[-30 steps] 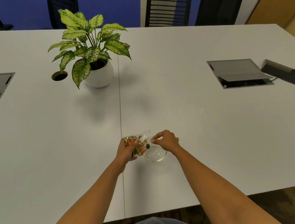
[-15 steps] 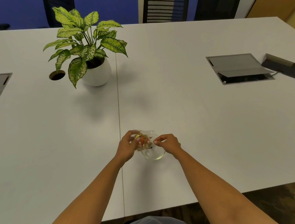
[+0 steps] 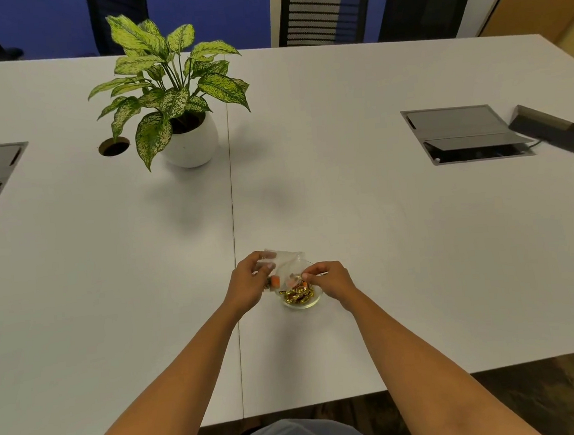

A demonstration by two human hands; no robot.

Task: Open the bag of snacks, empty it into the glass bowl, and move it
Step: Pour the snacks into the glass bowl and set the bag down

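Both hands hold a clear plastic bag (image 3: 287, 262) tipped over a small glass bowl (image 3: 302, 302) on the white table (image 3: 384, 244). Left hand (image 3: 248, 284) grips the bag's upper end, right hand (image 3: 330, 281) pinches its lower edge above the bowl. Gold-wrapped snacks (image 3: 297, 294) lie piled in the bowl; an orange piece (image 3: 275, 281) shows just beside the left hand. Potted plant (image 3: 173, 99) in a white pot far left of centre, well apart. Grey floor-box lid (image 3: 461, 133) and a dark box (image 3: 550, 128) at far right.
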